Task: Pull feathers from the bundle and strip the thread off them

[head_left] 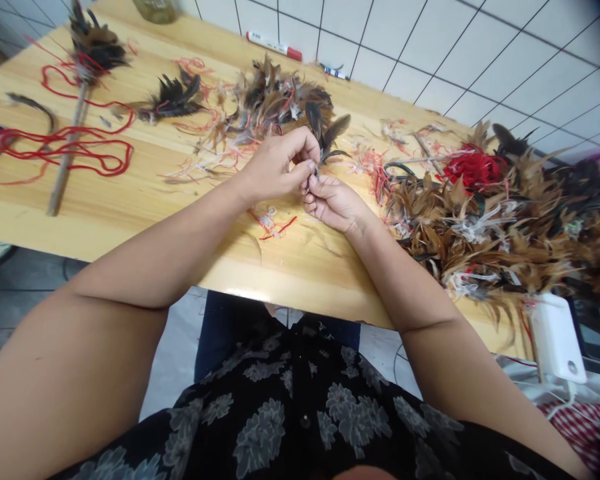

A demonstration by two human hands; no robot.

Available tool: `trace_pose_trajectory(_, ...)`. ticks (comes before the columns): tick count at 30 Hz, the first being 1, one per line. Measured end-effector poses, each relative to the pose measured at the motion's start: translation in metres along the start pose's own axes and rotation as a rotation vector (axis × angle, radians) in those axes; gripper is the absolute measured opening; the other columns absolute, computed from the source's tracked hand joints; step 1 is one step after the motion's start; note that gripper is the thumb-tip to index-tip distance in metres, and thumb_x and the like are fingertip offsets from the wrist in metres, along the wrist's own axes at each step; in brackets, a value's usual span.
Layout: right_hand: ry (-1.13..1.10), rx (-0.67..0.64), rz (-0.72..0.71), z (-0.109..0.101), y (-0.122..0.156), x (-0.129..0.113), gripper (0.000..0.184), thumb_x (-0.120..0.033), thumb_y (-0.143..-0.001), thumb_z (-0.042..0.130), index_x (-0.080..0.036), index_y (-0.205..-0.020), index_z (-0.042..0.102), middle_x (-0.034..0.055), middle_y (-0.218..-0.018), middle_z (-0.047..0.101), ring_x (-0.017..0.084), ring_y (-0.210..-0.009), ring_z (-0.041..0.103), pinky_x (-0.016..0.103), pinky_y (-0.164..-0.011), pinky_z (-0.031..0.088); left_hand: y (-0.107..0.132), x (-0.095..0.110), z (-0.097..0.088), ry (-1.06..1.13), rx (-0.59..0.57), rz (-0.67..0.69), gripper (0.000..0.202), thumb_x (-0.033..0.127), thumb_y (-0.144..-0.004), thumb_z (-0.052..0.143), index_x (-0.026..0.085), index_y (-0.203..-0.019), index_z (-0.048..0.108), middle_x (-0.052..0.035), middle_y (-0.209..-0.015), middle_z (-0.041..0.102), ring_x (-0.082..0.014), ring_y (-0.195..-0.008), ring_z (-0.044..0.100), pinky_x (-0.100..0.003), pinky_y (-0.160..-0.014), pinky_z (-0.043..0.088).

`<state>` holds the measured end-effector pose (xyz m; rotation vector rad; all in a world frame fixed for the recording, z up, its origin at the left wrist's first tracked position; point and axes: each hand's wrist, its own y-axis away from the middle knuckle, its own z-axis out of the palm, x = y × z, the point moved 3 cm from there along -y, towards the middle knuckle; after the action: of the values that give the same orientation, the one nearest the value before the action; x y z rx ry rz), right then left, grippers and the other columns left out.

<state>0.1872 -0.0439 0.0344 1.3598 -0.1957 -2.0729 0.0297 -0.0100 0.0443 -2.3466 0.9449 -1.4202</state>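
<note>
Feathers (pixel 336 129), a few dark ones, fan out just beyond the fingertips, above the middle of the table, their lower ends mostly hidden by the fingers. The left hand (pixel 287 160) is curled nearly closed, thumb and forefinger pinched together at the base of the tuft. The right hand (pixel 331 202) meets it from below, thumb pressed to its bent fingers, also pinching the lower end; exactly what each fingertip grips there is too small to tell. Right behind the hands lies a mixed brown and black feather pile (pixel 267 100), with red and pale thread scraps (pixel 273 225) scattered around, some of them in front of the hands. To the left rests a smaller dark feather bundle (pixel 175 98), and farther left a wooden stick (pixel 66 170) has a plume (pixel 97 50) at its far end, a looped red cord (pixel 107 160) lying across it. To the right spreads a large heap of brown feathers (pixel 505 233), beside a tangle of bright red thread (pixel 473 168). A red-capped marker (pixel 275 45) lies along the back edge of the wooden table (pixel 180 217), near the tiled wall (pixel 420 47). A white device (pixel 557 340) with a cable sits at the near right corner.
</note>
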Motion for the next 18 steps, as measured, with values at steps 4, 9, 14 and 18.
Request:
trace_pose_trajectory(4,-0.025,0.011,0.01,0.003,0.001,0.0,0.038,-0.015,-0.12,0.056,-0.018,-0.082,0.059,-0.0059,-0.069,0.057,0.004,-0.056,0.046,0.011,-0.054,0.038,0.001,-0.01,0.005,0.068,0.028,-0.028,0.012,0.036,-0.109,0.068,0.026,-0.113,0.063,-0.0024,-0.084,0.075,-0.0224,-0.07,0.077,-0.039,-0.077,0.066)
trace_pose_trajectory(9,-0.057,0.008,-0.01,0.005,0.001,0.001,0.042,-0.013,-0.122,0.048,-0.017,-0.081,0.056,-0.0067,-0.069,0.055,0.003,-0.055,0.046,0.011,-0.054,0.037,0.002,-0.018,0.007,0.13,-0.028,-0.048,0.018,0.038,-0.11,0.067,0.026,-0.122,0.063,-0.0037,-0.088,0.076,-0.0242,-0.076,0.079,-0.041,-0.081,0.067)
trace_pose_trajectory(14,0.015,0.035,-0.01,0.007,0.0,0.003,0.041,-0.007,-0.119,0.049,-0.019,-0.079,0.051,-0.0068,-0.067,0.053,0.003,-0.054,0.043,0.01,-0.053,0.036,0.001,-0.016,0.002,0.096,0.007,-0.04,0.021,0.043,-0.109,0.071,0.026,-0.117,0.062,-0.0047,-0.091,0.075,-0.0244,-0.077,0.078,-0.04,-0.075,0.063)
trace_pose_trajectory(18,0.165,0.083,-0.067,0.011,0.002,0.003,0.045,-0.01,-0.119,0.049,-0.02,-0.074,0.047,-0.007,-0.065,0.05,0.004,-0.052,0.039,0.012,-0.049,0.031,0.0,-0.009,-0.005,-0.053,-0.008,0.017,0.018,0.043,-0.106,0.075,0.027,-0.106,0.066,-0.0058,-0.096,0.078,-0.0249,-0.086,0.075,-0.042,-0.08,0.061)
